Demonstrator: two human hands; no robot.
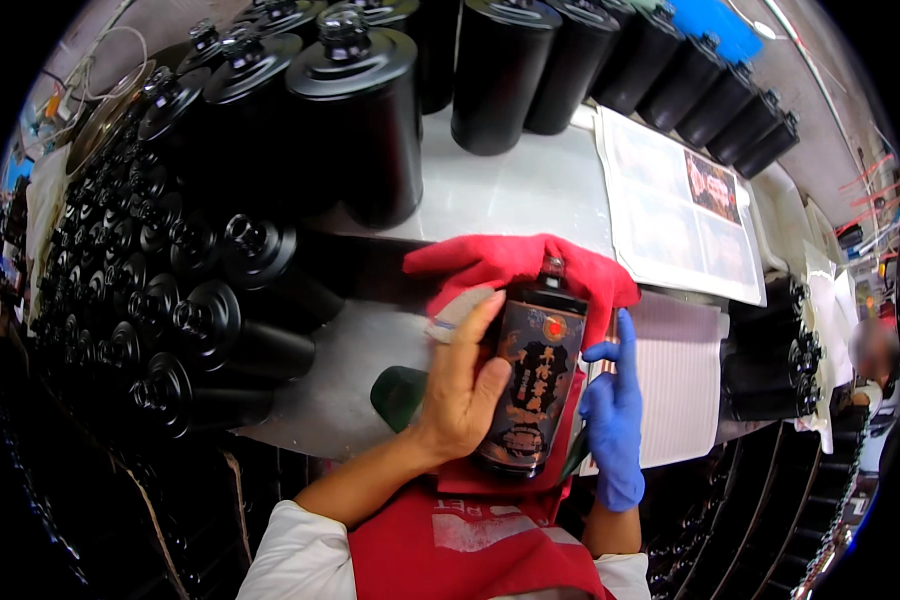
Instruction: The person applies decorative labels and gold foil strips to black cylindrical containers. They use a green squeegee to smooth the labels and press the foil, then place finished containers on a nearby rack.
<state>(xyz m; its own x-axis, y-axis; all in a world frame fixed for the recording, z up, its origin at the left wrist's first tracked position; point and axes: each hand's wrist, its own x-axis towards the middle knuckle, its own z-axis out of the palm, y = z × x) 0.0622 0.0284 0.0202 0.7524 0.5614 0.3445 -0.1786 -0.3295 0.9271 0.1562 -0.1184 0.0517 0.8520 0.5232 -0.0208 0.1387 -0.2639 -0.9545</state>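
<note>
The dark bottle [535, 385] is over the red cloth [505, 258], in front of the person's body. Its long axis runs away from the person and leans slightly to the right; the neck points to the far side, the base to the red apron [395, 545], and the label faces up. The bare left hand [460, 385] grasps its left side, thumb at the front edge, some fingers hidden. The blue-gloved right hand [613, 410] is just beside its right side, index finger straight; whether these fingers pinch something, I cannot tell.
</note>
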